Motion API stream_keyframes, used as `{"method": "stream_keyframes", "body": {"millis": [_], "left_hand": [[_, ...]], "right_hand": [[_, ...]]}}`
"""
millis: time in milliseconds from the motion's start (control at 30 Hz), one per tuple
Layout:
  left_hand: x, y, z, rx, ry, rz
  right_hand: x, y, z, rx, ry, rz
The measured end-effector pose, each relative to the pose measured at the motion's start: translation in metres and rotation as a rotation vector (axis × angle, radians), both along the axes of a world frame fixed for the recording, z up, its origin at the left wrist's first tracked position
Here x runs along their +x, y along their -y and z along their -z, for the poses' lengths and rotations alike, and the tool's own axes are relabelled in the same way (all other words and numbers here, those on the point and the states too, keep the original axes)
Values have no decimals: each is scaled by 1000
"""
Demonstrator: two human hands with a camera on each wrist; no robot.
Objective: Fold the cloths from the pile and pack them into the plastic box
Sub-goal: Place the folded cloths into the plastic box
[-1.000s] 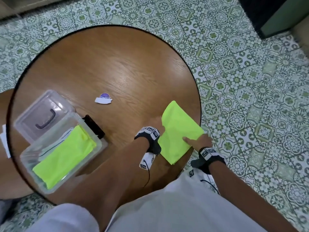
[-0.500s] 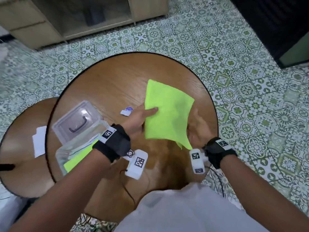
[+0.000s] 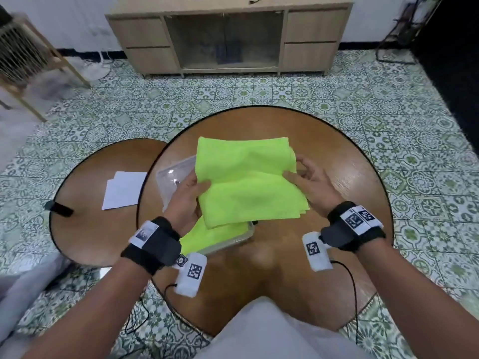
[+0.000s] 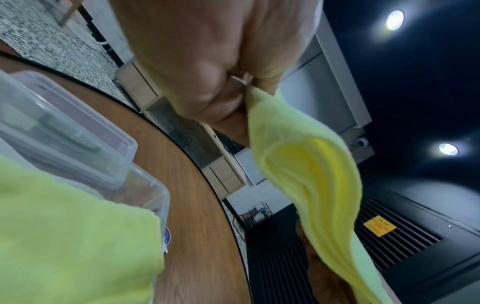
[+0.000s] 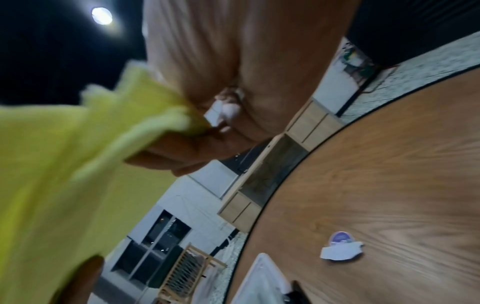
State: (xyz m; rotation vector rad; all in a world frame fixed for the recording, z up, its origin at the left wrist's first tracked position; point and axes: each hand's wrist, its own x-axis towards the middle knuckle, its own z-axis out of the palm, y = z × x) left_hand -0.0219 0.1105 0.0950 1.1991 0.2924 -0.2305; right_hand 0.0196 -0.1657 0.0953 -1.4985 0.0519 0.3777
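Bench: round brown wooden bench [image 3: 337, 156] carries the clear plastic box [image 3: 234, 239], near-left of centre.
Box: one lime-green cloth [image 3: 207, 237] already lies inside.
Held cloth: folded lime-green microfibre cloth [image 3: 246, 182] hangs above the box, long axis apparently left to right.
Hands: left hand [image 3: 185, 195] pinches its left edge, right hand [image 3: 308, 185] its right edge.
Nearer: left hand, over the box.

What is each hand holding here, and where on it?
Both hold one folded yellow-green cloth: left hand pinches its left edge, right hand its right edge.
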Motion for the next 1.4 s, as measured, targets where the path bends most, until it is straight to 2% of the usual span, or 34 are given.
{"method": "stream_keyframes", "body": {"millis": [67, 133, 200, 300, 367, 433, 467, 533, 633, 800, 967, 1100, 1200, 1267, 1300, 1333, 1400], "left_hand": [[-6, -21, -1, -23, 47, -33], [-12, -38, -3, -30, 26, -41], [-18, -52, -4, -56, -1, 16], [-29, -71, -11, -227, -11, 68], [-34, -82, -14, -317, -15, 98], [-33, -90, -12, -287, -24, 97], [-31, -93, -11, -207, -27, 88], [-25, -100, -7, 9, -2, 84], [-14, -114, 2, 274, 47, 70], [8, -130, 31, 792, 149, 101], [7, -128, 62, 1174, 194, 122], [-8, -118, 83, 1372, 220, 317], [-15, -113, 90, 1600, 254, 371], [-18, -114, 106, 1677, 331, 584], [-15, -117, 116, 1713, 422, 629], [-12, -117, 121, 1748, 423, 698], [-9, -105, 110, 1782, 322, 804]], "right_hand": [[0, -15, -10, -4, 81, -51], [-2, -27, -20, -23, 122, -90], [-3, -38, -26, -45, 142, -125], [-6, -58, -29, -39, 181, -185], [-3, -68, -26, -10, 113, -165], [-1, -80, -25, 65, -5, -160], [-1, -87, -25, 74, -53, -185], [6, -100, -18, -88, -68, -229], [21, -118, -4, -374, 70, -240], [41, -144, 22, -638, 312, -241], [46, -156, 56, -810, 458, -280], [37, -153, 84, -931, 632, -431], [35, -152, 102, -1069, 805, -614], [35, -152, 112, -1182, 894, -753], [35, -152, 114, -1227, 922, -803], [35, -152, 116, -1258, 949, -838], [37, -155, 114, -1302, 934, -887]]}}
